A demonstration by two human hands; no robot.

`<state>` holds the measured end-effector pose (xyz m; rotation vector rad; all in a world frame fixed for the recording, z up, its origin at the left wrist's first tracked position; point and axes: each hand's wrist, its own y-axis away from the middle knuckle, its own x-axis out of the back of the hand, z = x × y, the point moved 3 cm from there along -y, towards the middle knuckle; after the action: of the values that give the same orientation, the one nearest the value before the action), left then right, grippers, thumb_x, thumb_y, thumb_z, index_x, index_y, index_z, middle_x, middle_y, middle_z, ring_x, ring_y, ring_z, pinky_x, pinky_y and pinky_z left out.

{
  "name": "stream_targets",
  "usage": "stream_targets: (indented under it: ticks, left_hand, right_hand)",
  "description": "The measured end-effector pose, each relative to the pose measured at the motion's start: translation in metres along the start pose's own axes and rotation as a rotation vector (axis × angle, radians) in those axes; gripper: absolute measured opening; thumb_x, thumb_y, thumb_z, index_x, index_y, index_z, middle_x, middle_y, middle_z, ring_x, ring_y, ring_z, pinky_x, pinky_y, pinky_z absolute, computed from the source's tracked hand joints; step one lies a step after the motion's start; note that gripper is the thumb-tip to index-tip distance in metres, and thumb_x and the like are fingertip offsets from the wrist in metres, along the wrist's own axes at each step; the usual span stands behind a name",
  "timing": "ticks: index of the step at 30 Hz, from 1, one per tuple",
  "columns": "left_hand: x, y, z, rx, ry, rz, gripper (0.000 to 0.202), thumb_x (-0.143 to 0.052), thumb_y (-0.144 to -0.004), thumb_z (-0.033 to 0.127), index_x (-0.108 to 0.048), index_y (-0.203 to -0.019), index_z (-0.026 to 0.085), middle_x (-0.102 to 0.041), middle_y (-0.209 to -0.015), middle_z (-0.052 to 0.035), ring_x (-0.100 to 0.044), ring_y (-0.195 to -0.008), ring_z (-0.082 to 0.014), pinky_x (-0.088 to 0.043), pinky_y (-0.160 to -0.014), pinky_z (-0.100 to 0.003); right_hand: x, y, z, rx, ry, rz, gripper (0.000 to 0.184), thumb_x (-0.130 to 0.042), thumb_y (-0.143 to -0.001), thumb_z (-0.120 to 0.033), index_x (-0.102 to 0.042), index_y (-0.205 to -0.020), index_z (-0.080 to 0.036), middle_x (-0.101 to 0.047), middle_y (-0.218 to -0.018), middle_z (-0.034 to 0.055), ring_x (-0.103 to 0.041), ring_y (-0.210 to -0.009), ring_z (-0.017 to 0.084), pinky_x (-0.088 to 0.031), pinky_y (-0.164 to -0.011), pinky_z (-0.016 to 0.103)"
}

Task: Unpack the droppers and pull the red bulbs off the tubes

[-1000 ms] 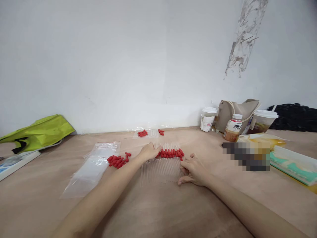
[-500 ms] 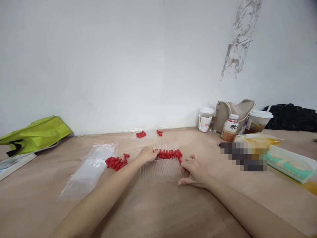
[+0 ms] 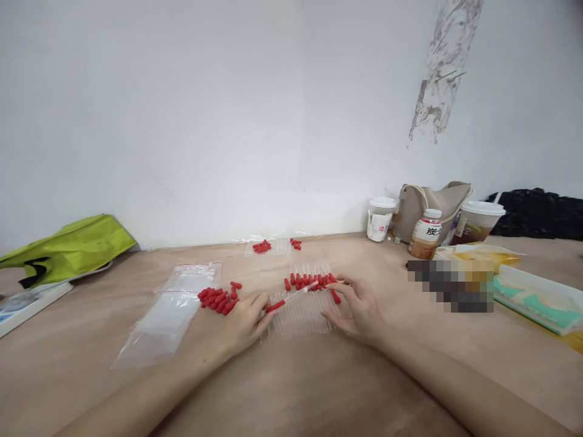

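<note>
- Closest in, my left hand (image 3: 246, 320) rested on the table (image 3: 291, 388) at 11 o'clock, thumb and fingers pinched on the red-bulb end of one pipette (image 3: 295, 296).
- That pipette slanted away toward 2 o'clock, lying across the row of pipettes (image 3: 300, 317), and its clear tip reached my right hand (image 3: 359, 308).
- At 1 o'clock my right hand sat half curled on the right edge of the row, fingertips at the tip; I could not tell whether they gripped it or only touched it.
- The row lay between both hands, clear tubes side by side, red bulbs at the far end.
- Just beyond my left hand, at 10 o'clock, sat the loose red bulbs (image 3: 218, 298), beside the flat plastic bags (image 3: 168, 309).
- Farther off at 12 o'clock, near the wall, a small bag with red bulbs (image 3: 268, 245) lay flat.
- Far out at 9 o'clock slumped a green bag (image 3: 73, 243).
- Far out at 2 o'clock stood a bottle (image 3: 424, 233), two lidded cups (image 3: 480, 221) and a beige handbag (image 3: 432, 203).
</note>
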<state>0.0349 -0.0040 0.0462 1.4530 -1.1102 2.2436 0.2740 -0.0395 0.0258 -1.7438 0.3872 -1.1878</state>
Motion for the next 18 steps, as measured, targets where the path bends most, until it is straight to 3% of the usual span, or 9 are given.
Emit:
stream_targets:
  ticks: [4, 9, 18]
  left_hand:
    - [-0.015, 0.016, -0.002, -0.128, -0.006, 0.005, 0.02, -0.041, -0.085, 0.029, -0.042, -0.068, 0.02, -0.053, -0.068, -0.0003, -0.051, -0.062, -0.0132, -0.038, -0.057, -0.023]
    - [-0.033, 0.022, -0.004, -0.191, 0.021, 0.067, 0.017, -0.042, -0.085, 0.025, -0.043, -0.069, 0.02, -0.055, -0.072, -0.001, -0.052, -0.065, -0.0126, -0.04, -0.06, -0.023]
    - [-0.031, 0.022, 0.003, -0.213, 0.106, 0.163, 0.015, -0.047, -0.084, 0.022, -0.044, -0.069, 0.02, -0.059, -0.076, -0.002, -0.055, -0.069, -0.0127, -0.044, -0.063, -0.024]
  right_hand:
    - [-0.002, -0.007, -0.026, 0.151, -0.021, -0.11, 0.044, -0.051, -0.078, -0.044, -0.049, -0.115, -0.022, -0.056, -0.107, 0.0093, -0.048, -0.099, 0.023, -0.032, -0.086, 0.04]
    - [-0.014, -0.003, -0.04, 0.211, -0.061, -0.188, 0.035, -0.051, -0.08, -0.041, -0.054, -0.11, -0.023, -0.062, -0.095, 0.0053, -0.05, -0.09, 0.02, -0.029, -0.082, 0.038]
    - [-0.024, 0.001, -0.039, 0.181, -0.041, -0.181, 0.019, -0.048, -0.084, -0.029, -0.059, -0.099, -0.026, -0.061, -0.07, -0.0002, -0.048, -0.073, 0.015, -0.026, -0.077, 0.037]
